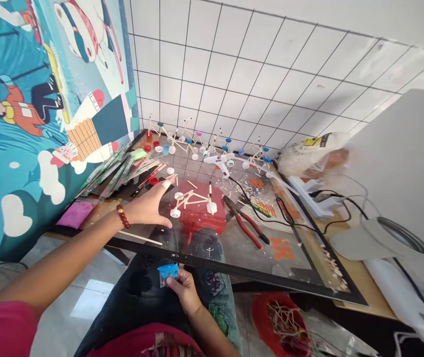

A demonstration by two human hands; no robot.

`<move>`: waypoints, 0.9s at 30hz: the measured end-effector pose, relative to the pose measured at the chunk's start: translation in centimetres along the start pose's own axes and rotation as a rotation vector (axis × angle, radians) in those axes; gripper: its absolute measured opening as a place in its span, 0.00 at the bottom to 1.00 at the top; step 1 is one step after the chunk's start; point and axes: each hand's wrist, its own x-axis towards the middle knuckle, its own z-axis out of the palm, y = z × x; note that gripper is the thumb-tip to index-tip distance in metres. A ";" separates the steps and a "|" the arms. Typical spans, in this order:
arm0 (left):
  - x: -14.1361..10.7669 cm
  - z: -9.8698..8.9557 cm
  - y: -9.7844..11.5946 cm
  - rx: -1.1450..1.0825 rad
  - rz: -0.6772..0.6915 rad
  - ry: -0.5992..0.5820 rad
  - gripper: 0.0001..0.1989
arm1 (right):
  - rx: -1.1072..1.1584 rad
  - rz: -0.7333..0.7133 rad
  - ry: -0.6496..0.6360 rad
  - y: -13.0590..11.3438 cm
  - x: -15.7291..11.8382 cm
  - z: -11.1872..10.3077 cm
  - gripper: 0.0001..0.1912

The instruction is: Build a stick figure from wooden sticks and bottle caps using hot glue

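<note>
My left hand (148, 206) is over the table's left part, fingers apart and holding nothing. Just right of it stands a small stick model (191, 198) with white bottle-cap wheels. A white cap (170, 171) and a red cap (154, 181) lie by its fingertips. Down over my lap, below the table edge, my right hand (185, 290) pinches a small blue packet (168, 270) between thumb and fingers. Red-handled pliers (247, 223) lie right of the model, and a white glue gun (219, 165) rests behind it.
Several finished stick models (228, 148) line the table's back edge. Packaged strips (117, 171) pile up at the left, near a pink packet (76, 214). A black cord (245, 193) crosses the right side towards a white lamp (375, 238). A red bin (262, 317) holding sticks stands below.
</note>
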 end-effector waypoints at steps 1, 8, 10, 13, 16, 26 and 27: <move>0.5 0.5 -0.5 0.012 -0.004 -0.039 0.69 | 0.007 0.003 -0.002 -0.1 0.2 0.0 0.16; 1.3 2.6 -1.7 -0.016 0.020 -0.101 0.66 | 0.007 0.058 0.006 0.3 0.6 0.3 0.18; 1.3 2.6 -1.8 -0.020 0.024 -0.086 0.63 | 0.016 0.069 -0.002 0.5 0.6 0.4 0.18; 1.1 2.5 -1.8 -0.017 0.027 -0.068 0.60 | 0.029 0.082 -0.004 0.6 0.6 0.4 0.17; 0.7 2.5 -1.8 -0.013 0.034 -0.059 0.59 | 0.031 0.093 -0.002 0.5 0.6 0.4 0.16; 0.2 2.3 -1.8 -0.027 0.019 -0.051 0.59 | 0.008 0.136 0.017 0.8 0.4 0.1 0.22; 0.2 2.4 -1.9 -0.025 0.009 -0.052 0.59 | 0.011 0.140 0.017 0.8 0.4 0.2 0.22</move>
